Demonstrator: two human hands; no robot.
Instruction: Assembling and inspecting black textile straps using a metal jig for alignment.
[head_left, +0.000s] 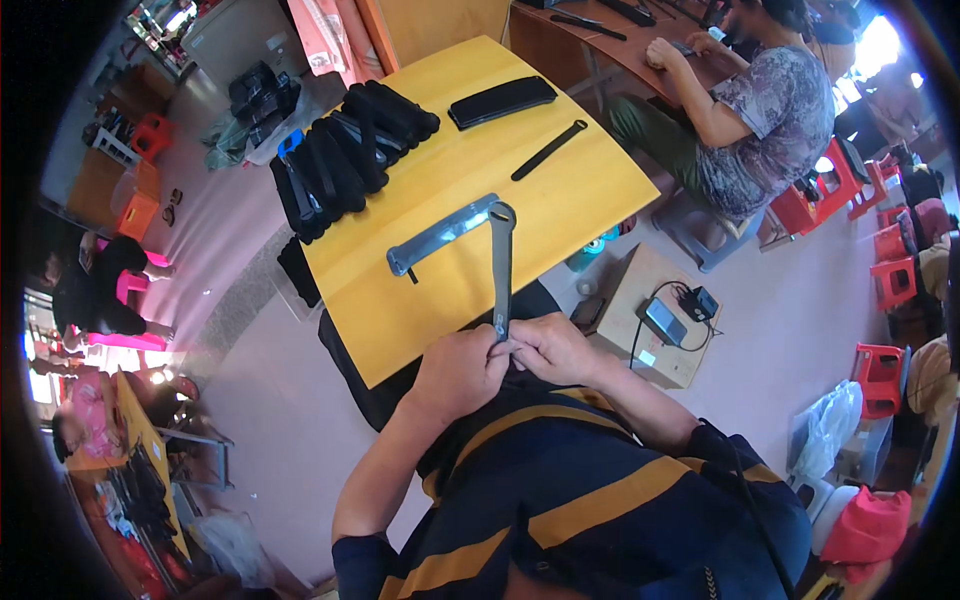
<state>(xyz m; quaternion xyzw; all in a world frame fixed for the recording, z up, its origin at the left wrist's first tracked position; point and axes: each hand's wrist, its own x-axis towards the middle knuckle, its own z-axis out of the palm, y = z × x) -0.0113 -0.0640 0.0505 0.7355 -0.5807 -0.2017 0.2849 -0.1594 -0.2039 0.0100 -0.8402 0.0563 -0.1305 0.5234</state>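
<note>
Currently on hand, by a clock face centred on the yellow table [590, 205], twelve pointing away from the wearer:

Item, dark strap [502, 268], one: between five and six, standing out from the hands, its rounded, slotted end away from the wearer.

Item, left hand [455, 372], at six, by the near edge: fingers closed on the strap's lower end.

Item, right hand [555, 348], between five and six: fingers pinched at the same end, meeting the left; the exact grip is partly hidden.

Item, clear-wrapped strip [440, 238], bluish and shiny, one: just off centre toward eight, lying aslant, its upper end beside the strap's far end in this view; contact cannot be told.

Item, loose black strap [550, 150], one: at two, lying singly.

Item, flat black stack [502, 102], one: between twelve and one.

Item, black bundles [345, 150], many, heaped: at ten, a blue piece [291, 143] among them.

Condition, by judgement: partway. The heaped bundles look gathered and done with; the strap in hand looks unfinished, and the single strap at two appears left over. The total count cannot be told.
</note>
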